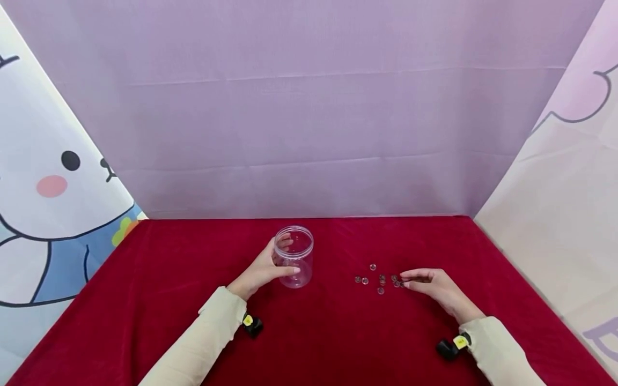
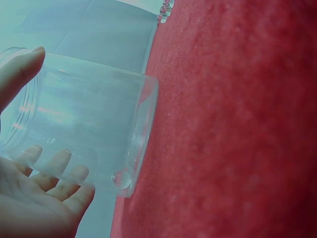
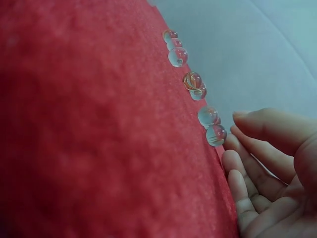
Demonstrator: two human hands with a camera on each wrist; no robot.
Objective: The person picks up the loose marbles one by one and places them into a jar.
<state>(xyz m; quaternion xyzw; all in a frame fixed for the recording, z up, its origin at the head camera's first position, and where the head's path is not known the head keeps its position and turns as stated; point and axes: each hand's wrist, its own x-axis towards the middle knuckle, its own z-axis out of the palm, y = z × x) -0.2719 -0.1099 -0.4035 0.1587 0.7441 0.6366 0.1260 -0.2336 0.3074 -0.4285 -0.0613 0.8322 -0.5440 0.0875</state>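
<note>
A clear plastic jar (image 1: 304, 264) without a lid stands upright on the red cloth. My left hand (image 1: 263, 272) grips its side, thumb in front and fingers around the back. Through the wall in the left wrist view, a clear glass marble (image 2: 121, 179) shows at the jar's bottom. To the right of the jar lie several glass marbles (image 1: 365, 281), some with coloured swirls inside. My right hand (image 1: 438, 285) is beside the rightmost of them, thumb and fingertips parted. In the right wrist view those fingertips are right at the nearest marble (image 3: 216, 135), with no grip around it.
Red cloth (image 1: 328, 338) covers the table. A lilac curtain (image 1: 309, 134) hangs along its back edge, with printed cartoon panels (image 1: 63, 214) at the left and right sides. Each wrist carries a small black camera (image 1: 447, 350).
</note>
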